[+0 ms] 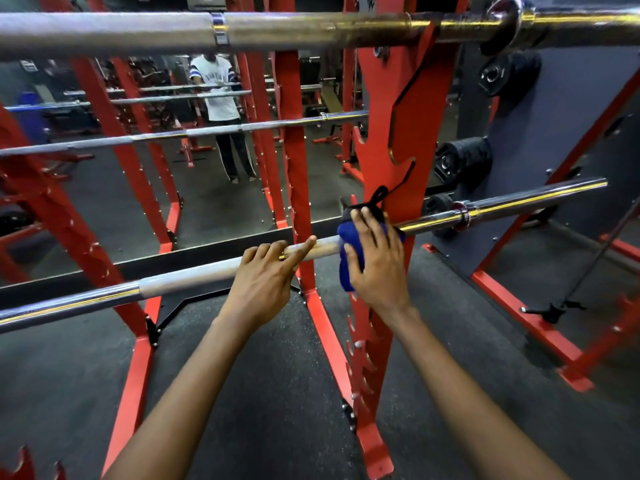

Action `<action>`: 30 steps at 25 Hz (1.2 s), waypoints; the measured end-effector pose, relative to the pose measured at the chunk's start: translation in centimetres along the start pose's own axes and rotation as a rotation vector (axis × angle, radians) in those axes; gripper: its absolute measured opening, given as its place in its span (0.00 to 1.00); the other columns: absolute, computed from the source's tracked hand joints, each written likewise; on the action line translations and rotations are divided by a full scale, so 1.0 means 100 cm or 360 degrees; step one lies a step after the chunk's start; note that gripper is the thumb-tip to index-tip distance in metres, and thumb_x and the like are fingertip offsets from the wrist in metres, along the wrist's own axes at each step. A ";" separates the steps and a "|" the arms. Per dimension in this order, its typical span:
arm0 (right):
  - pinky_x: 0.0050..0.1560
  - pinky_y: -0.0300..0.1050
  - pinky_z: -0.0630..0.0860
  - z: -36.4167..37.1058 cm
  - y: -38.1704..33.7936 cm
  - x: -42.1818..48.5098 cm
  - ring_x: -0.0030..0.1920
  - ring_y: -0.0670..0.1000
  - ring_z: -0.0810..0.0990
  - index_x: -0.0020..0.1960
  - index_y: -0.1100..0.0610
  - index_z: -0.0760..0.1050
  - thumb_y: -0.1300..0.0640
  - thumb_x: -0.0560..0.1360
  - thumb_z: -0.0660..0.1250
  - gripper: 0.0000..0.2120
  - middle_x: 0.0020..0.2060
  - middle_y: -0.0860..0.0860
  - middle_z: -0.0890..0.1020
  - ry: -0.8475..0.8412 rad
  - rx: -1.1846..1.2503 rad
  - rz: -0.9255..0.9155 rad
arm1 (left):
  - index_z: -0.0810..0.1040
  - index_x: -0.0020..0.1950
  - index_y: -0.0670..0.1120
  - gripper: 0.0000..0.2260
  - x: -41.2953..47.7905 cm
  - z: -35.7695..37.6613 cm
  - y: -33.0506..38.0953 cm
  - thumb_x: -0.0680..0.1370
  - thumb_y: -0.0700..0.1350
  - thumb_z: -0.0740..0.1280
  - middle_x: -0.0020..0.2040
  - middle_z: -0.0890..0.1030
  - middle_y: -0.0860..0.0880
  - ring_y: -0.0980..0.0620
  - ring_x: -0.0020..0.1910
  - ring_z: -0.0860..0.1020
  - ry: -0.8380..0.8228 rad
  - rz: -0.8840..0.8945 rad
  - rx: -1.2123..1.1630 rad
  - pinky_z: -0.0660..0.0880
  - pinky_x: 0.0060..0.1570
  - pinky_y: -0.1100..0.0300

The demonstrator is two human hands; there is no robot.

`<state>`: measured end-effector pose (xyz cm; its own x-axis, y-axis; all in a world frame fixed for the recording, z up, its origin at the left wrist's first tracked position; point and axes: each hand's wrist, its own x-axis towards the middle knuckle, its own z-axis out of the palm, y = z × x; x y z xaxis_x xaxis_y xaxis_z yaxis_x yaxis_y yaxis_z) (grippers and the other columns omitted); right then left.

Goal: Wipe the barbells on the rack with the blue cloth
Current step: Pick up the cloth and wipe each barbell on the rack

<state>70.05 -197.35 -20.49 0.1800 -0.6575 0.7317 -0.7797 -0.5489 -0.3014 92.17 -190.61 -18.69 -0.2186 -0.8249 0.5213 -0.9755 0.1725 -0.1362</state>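
A steel barbell (180,280) lies across the red rack (407,140) at waist height, slanting up to the right. My right hand (375,258) wraps the blue cloth (348,237) around this bar, right beside the rack's notched upright. My left hand (268,268) grips the same bar just left of the cloth, index finger stretched along it. A second barbell (277,29) crosses the top of the view on the upper hooks.
A mirror (194,188) behind the rack reflects a person and more bars. Black weight plates (464,161) hang on pegs at the right. Red rack feet (375,445) and a red frame base (533,327) stand on the dark rubber floor.
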 end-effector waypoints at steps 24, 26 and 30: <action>0.66 0.54 0.71 0.024 -0.046 0.023 0.60 0.55 0.79 0.66 0.50 0.79 0.45 0.79 0.65 0.18 0.64 0.46 0.80 0.0170 0.0083 -0.0179 | 0.63 0.79 0.58 0.23 -0.036 -0.013 -0.034 0.83 0.54 0.53 0.52 0.72 0.47 0.44 0.55 0.72 0.0054 -0.0275 0.0157 0.64 0.56 0.45; 0.61 0.53 0.74 0.016 -0.033 0.039 0.57 0.55 0.81 0.61 0.50 0.80 0.45 0.77 0.66 0.16 0.60 0.46 0.82 0.0204 0.0169 0.0076 | 0.62 0.79 0.59 0.23 -0.036 -0.013 -0.035 0.83 0.54 0.52 0.51 0.72 0.48 0.45 0.53 0.72 0.0039 -0.0291 0.0150 0.64 0.56 0.45; 0.68 0.56 0.67 0.034 -0.076 0.019 0.60 0.56 0.76 0.62 0.51 0.79 0.44 0.77 0.65 0.18 0.62 0.47 0.81 0.0319 -0.0004 0.0192 | 0.62 0.79 0.61 0.23 -0.035 -0.011 -0.035 0.83 0.54 0.53 0.51 0.72 0.48 0.44 0.51 0.72 0.0004 -0.0312 0.0162 0.64 0.55 0.45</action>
<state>78.32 -196.18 -18.85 -0.0369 -0.6025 0.7972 -0.7900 -0.4711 -0.3925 96.29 -187.70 -19.11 -0.0253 -0.8360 0.5482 -0.9922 -0.0462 -0.1162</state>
